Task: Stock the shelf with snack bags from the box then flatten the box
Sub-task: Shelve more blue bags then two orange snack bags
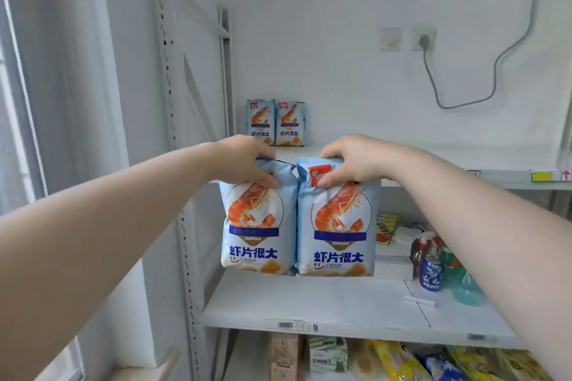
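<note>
Snack bags, two alike, hang one from each hand in front of the shelving. The left hand (244, 161) grips the top of the left bag (257, 226), fingers curled over the sealed edge and thumb pressed to the printed face; the right hand (349, 161) grips the right bag (337, 226) in the same way. Both bags hang upright, side by side and touching, their tops level with the front edge of the upper shelf (510, 161) and their bases above the lower shelf (309, 300). Two shelved bags (275, 122) of the same kind stand upright at the back left of the upper shelf. The box is not in view. Likely risks: each bag is held only by its top, so the smooth film could slip from the fingers; a base could catch on the shelf edge as it is lifted over and tip the bag; a push too far back could topple the shelved bags; a dropped bag could strike the can (431, 277) beside the bottles below. The bags are glossy pale-blue film, pillow-shaped and puffed with air, crimped along the top, printed with an orange prawn; they probably dent easily. The shelves are flat, matt white boards carried on a perforated post (173, 102).
</note>
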